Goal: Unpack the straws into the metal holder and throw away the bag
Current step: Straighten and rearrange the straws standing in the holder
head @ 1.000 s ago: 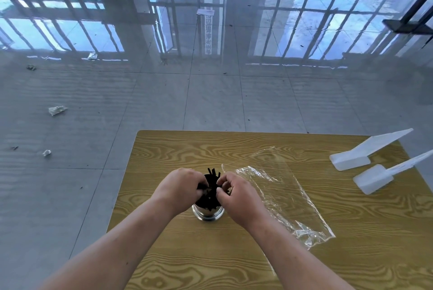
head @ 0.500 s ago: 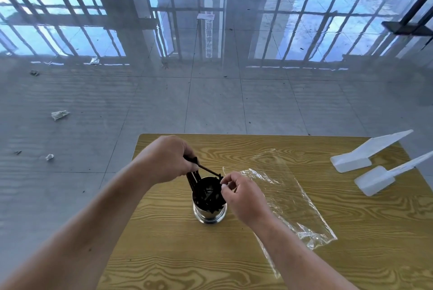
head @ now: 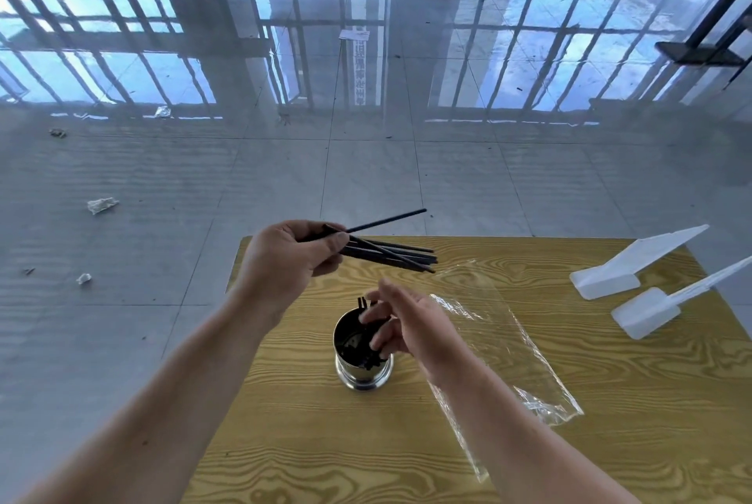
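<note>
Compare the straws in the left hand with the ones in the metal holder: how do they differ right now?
The straws in the left hand lie nearly level, fanned out above the table; the straws in the metal holder stand upright, mostly sunk below its rim. The left hand clamps its bunch; the right hand only touches the holder's. Both bunches are thin and black.

My wooden table (head: 590, 442) has a bold yellow-brown grain, and its far edge meets a glossy grey tiled floor (head: 366, 177). A round metal holder (head: 363, 371) stands upright on the table near the middle. Just to its right an empty clear plastic bag (head: 508, 340) lies flat. At the far right corner rest two white plastic pieces (head: 610, 277), possibly stands. On the floor to the left lie a few crumpled scraps (head: 101, 205)
</note>
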`<state>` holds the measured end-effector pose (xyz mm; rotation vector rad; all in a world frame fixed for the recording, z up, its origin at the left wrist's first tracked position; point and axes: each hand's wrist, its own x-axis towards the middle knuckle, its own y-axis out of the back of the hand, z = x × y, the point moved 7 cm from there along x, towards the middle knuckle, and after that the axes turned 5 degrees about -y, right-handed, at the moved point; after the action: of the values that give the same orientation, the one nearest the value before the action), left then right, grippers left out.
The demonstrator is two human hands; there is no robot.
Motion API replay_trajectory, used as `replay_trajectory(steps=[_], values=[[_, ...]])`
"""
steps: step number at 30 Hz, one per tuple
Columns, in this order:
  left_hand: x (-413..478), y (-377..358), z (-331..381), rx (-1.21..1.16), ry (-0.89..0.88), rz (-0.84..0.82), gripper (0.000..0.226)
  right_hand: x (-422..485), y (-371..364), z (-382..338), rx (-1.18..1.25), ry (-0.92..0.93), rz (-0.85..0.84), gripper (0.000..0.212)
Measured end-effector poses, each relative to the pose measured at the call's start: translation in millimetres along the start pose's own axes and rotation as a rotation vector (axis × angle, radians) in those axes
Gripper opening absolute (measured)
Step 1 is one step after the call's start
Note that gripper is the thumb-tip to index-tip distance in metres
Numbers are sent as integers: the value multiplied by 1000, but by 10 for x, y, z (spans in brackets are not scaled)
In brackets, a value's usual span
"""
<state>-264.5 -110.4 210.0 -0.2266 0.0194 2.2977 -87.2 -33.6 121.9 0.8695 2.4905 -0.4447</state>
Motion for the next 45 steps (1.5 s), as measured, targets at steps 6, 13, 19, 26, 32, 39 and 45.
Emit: replay_trajectory(steps=[6, 13, 19, 26, 32, 39, 45], values=[[-217, -175, -520, -337, 354, -21, 20, -27, 65, -383, 645, -13, -146, 67], [-330, -220, -829, -382, 485, -120, 28, -51, 318, -560, 198, 98, 181, 30], [-269, 70, -1002, 221, 389, -105, 26, -114, 254, -648, -424, 272, 269, 26], [-236, 206, -1152, 509, 277, -91, 16, 54, 24, -286, -608, 178, 195, 14], [-237, 50, -1223, 847, 183, -261, 29, 75, 187, -60, -540, 132, 203, 10], [-406, -393, -1299, 1143, 43, -474, 64, 50, 398, 273, -571, -27, 267, 14], [-422, -649, -1271, 1455, -163, -513, 35, 95, 318, 448, -507, -57, 178, 18]])
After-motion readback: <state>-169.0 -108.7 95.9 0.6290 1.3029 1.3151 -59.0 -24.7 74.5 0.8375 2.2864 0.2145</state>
